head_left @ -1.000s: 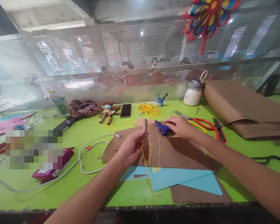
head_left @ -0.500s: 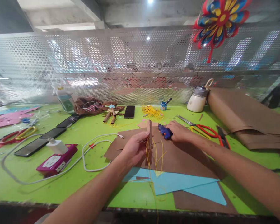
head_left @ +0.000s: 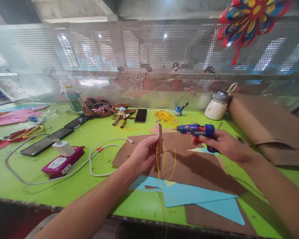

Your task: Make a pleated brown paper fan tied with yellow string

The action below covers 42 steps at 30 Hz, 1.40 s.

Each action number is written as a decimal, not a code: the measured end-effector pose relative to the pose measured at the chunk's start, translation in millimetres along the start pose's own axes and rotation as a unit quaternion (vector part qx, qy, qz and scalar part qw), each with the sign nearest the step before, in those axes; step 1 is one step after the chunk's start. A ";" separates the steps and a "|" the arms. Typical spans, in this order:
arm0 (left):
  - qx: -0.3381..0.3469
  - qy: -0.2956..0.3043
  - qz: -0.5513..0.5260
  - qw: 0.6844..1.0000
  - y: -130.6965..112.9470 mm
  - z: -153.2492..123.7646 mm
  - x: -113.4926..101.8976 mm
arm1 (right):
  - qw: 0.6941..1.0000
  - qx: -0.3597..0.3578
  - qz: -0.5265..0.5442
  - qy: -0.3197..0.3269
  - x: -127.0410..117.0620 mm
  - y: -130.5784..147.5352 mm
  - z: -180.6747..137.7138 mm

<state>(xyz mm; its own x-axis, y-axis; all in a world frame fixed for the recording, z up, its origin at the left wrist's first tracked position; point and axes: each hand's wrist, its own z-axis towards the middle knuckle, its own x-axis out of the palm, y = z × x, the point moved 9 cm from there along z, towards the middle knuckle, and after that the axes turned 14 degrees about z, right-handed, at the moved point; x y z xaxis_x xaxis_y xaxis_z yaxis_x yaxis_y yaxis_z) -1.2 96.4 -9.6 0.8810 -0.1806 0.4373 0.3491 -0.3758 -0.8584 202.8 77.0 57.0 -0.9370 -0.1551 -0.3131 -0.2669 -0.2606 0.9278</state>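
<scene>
My left hand (head_left: 146,153) pinches a narrow upright piece of folded brown paper (head_left: 160,139), seen nearly edge-on. Thin yellow strings (head_left: 161,172) hang from it over the sheets below. My right hand (head_left: 228,146) grips a blue hot glue gun (head_left: 195,130) above the table, its nozzle pointing left toward the folded paper with a gap between them. Beneath both hands lie brown paper sheets (head_left: 189,166) and light blue paper pieces (head_left: 186,195).
On the green table (head_left: 107,199) are a white cable (head_left: 92,162), a purple power strip (head_left: 62,163), phones, scissors (head_left: 22,134), a tangle of yellow string (head_left: 165,117), a small blue jar (head_left: 178,111) and a white flask (head_left: 216,106). Large brown paper (head_left: 266,116) lies at right.
My right hand has lifted the glue gun off the brown paper and turned its nozzle to the left. My left hand keeps the folded brown paper upright in nearly the same place.
</scene>
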 end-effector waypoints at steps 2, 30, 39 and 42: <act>-0.005 -0.007 -0.002 1.000 1.1 0.7 -1.3 | 0.999 0.006 0.023 0.044 13.7 8.0 -15.9; -0.031 0.011 0.067 0.997 21.7 6.2 -4.5 | 0.996 0.001 -0.034 0.080 48.3 5.7 -29.0; -0.032 0.003 0.069 0.997 21.0 6.1 -4.6 | 0.996 0.017 -0.046 0.073 47.6 -1.2 -29.1; -0.036 -0.002 0.075 0.997 21.4 6.2 -5.0 | 0.996 0.018 -0.039 0.074 47.8 0.0 -29.2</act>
<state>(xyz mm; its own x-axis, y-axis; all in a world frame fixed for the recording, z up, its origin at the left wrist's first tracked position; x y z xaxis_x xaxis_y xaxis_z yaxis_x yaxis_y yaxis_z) 3.8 94.9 -31.8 0.9226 -0.2358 0.3052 0.1906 -0.4091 -0.8924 164.6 41.8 36.1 -0.8701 -0.2753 -0.4088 -0.3480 -0.2440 0.9052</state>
